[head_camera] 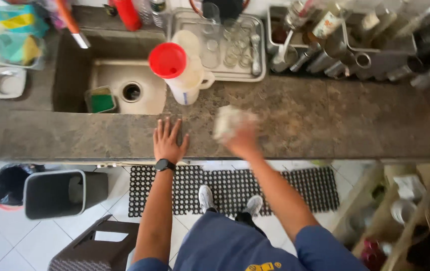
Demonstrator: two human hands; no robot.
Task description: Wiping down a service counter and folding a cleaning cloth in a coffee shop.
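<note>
My left hand (168, 140) lies flat, fingers spread, on the brown stone counter (325, 120) near its front edge, just right of the sink. A black watch sits on that wrist. My right hand (241, 139) is blurred with motion and grips a pale crumpled cloth (229, 122) pressed on the counter. Behind both hands a white jug with a red lid (175, 68) stands at the sink's corner.
The sink (117, 83) holds a green sponge in a tray. A metal tray of glasses (225, 42) and a rack of bottles and utensils (355, 45) line the back. On the floor are a grey bin (54, 193), a black bucket, a brown stool and a black mat (235, 188).
</note>
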